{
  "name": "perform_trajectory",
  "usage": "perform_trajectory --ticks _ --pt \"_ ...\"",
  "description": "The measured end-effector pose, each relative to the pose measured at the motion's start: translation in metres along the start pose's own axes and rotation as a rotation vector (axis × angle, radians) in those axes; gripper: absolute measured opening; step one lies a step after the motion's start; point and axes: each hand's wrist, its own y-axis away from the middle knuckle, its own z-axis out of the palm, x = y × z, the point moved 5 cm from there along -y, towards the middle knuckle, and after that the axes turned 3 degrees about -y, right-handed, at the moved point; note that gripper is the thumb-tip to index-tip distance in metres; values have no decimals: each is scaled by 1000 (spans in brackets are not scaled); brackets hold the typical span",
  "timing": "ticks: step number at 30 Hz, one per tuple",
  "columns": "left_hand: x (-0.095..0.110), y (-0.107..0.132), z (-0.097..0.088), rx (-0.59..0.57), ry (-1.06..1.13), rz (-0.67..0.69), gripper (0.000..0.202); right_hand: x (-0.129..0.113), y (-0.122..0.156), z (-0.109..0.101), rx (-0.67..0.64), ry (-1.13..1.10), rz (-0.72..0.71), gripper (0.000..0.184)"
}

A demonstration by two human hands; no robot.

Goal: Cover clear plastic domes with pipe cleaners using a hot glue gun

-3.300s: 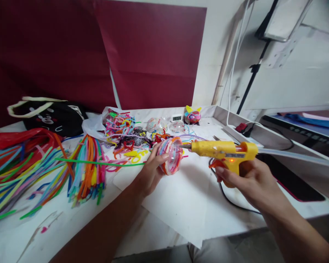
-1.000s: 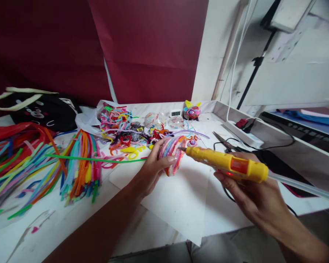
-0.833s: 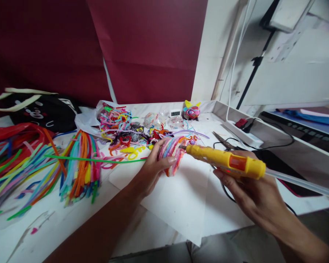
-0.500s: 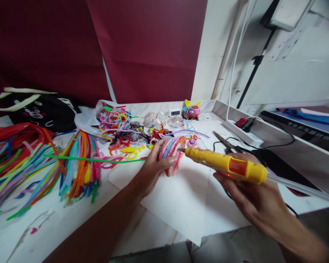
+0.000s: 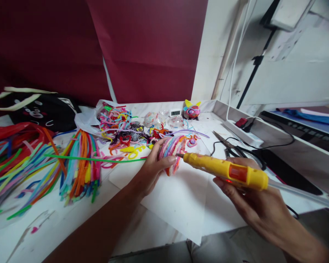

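Observation:
My left hand [image 5: 155, 162] is closed around a round piece wrapped in colourful pipe cleaners [image 5: 172, 149], held above the white paper, thumb on its near side. A long green pipe cleaner [image 5: 98, 159] stretches out leftward from behind that hand. In my right hand [image 5: 259, 204] is a yellow hot glue gun [image 5: 222, 170] with a red light lit and a clear glue stick [image 5: 298, 191] out of its back. Its nozzle meets the right side of the wrapped piece, close to my left thumb; whether it touches is hard to tell.
Bundles of pipe cleaners [image 5: 79, 164] lie at left, below a black bag [image 5: 44, 111]. Cut pieces [image 5: 115, 120] heap up at the back beside a small digital clock [image 5: 175, 113] and a horned figure [image 5: 192, 110]. Scissors [image 5: 230, 146], a power strip [image 5: 245, 133] and cables are at right.
The glue gun's nozzle has moved slightly down and left along the wrapped piece, and its rear end has dropped a little. My left hand is nearly still.

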Motion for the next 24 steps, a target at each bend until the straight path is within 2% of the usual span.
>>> perform_trajectory --ticks 9,14,24 --pt "2 0 0 -7 -8 17 65 6 1 0 9 12 15 17" --pt "2 1 0 1 0 10 61 6 0 0 34 -62 24 16" --pt "0 -1 -3 -2 -70 63 69 5 -7 -2 73 -96 25 12"
